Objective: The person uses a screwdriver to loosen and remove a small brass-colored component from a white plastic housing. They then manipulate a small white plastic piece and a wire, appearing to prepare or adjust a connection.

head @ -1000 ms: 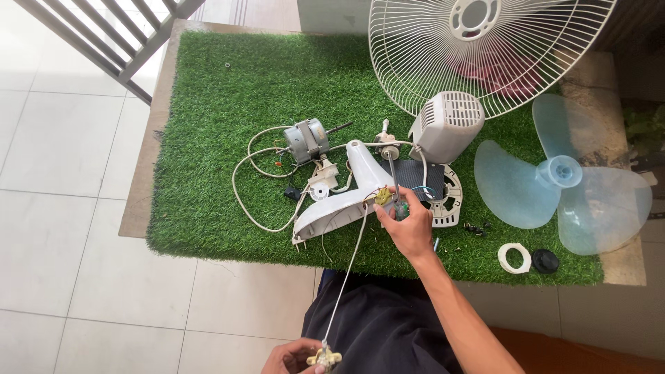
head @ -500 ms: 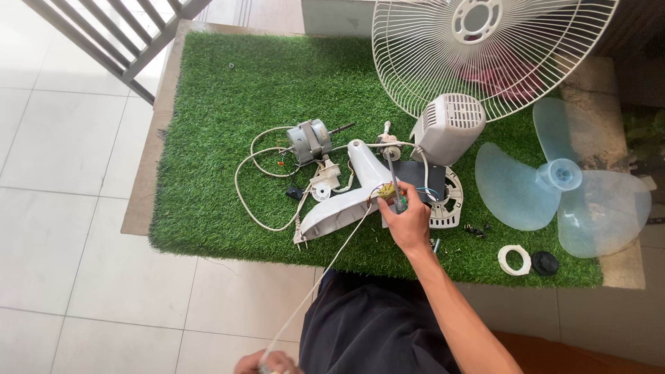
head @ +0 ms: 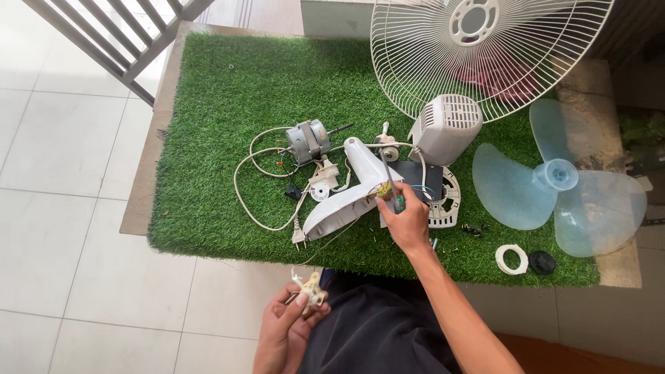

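two hands, left (head: 287,325) clutching one small switch part (head: 310,291), right (head: 405,220) gripping one screwdriver (head: 391,181)

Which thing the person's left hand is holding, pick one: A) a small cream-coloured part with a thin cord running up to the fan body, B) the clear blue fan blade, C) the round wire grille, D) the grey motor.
A: the left hand grips a small cream-coloured part by the lap, its thin cord leading up to the white fan body; blade, grille and motor lie untouched.
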